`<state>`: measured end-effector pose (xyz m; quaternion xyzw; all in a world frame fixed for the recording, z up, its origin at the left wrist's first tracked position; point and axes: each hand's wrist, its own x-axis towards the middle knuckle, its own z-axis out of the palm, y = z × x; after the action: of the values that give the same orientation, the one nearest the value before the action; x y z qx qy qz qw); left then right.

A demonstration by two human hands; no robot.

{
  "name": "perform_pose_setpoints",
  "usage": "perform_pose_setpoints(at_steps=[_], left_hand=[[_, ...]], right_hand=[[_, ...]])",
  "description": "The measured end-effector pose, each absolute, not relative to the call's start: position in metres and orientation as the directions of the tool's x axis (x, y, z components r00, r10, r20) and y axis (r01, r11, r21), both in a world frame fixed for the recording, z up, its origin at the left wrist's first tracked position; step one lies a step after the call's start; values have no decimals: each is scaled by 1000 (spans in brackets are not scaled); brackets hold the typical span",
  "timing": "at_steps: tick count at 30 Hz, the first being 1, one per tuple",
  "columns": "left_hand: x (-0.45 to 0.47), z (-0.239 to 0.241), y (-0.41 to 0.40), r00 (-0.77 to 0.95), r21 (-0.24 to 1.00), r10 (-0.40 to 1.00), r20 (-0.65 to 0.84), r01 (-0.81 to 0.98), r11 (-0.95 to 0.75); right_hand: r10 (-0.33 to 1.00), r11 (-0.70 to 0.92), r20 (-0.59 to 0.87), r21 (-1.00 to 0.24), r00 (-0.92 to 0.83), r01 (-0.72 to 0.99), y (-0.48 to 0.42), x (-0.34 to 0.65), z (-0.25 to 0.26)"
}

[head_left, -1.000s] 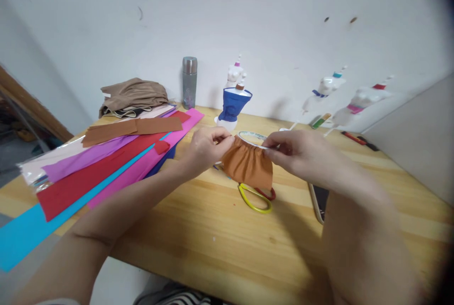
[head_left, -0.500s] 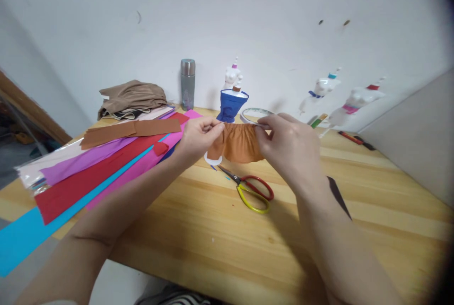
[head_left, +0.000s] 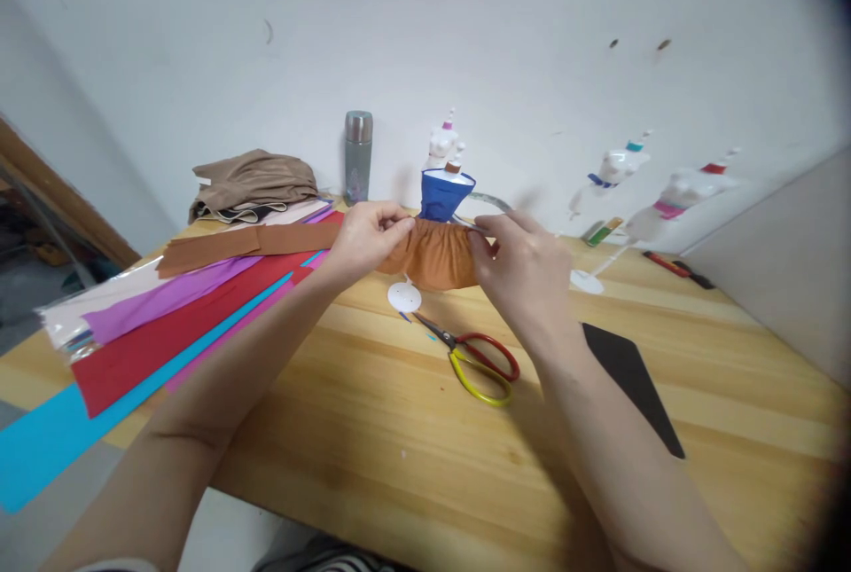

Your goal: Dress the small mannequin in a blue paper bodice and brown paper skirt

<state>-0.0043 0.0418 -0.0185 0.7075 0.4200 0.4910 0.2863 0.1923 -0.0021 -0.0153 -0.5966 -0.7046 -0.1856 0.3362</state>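
Observation:
A gathered strip of brown fabric (head_left: 442, 254) stretches between my two hands. My left hand (head_left: 372, 239) pinches its upper left edge between thumb and fingers. On the other side, my right hand (head_left: 522, 262) is closed on its upper right edge. Directly behind the fabric stands a small dress form (head_left: 444, 199) wrapped in blue cloth, with a brown band at its neck. The fabric hides its lower body, and its white round base (head_left: 404, 297) shows underneath. A pale ring-shaped strip (head_left: 492, 199) is partly visible behind my right fingers.
Scissors (head_left: 469, 359) with red and yellow handles lie near the middle. Coloured cloth strips (head_left: 166, 324) spread across the left, before folded brown cloth (head_left: 256, 182). A flask (head_left: 358, 160) stands against the wall. More small dress forms (head_left: 691, 191) and a dark flat piece (head_left: 631, 386) are at right.
My right hand has moved left and slightly up, and the brown fabric has risen a little with both hands. More of the dark flat piece now shows. The view has shifted slightly.

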Motion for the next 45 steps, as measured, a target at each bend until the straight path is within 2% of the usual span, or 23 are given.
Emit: perform_pose_setpoints(at_steps=[20,31,40,45], left_hand=[[-6,-24,43,173,806,864,474,310,-504],[-10,-16,43,242,719,795,556,340,-606],[-10,-16,45,256,779,814,522,246,-577],[-15,-21,50,284,774,784,551,176,-608]], right_hand=[[724,259,686,-170,-75,951,0,197,-18],[713,271,696,-155,-90,950,-1,194,-19],[704,287,702,-146,-106,947,-2,192,-21],[672,306,733,-143,-108,941,1,193,-23]])
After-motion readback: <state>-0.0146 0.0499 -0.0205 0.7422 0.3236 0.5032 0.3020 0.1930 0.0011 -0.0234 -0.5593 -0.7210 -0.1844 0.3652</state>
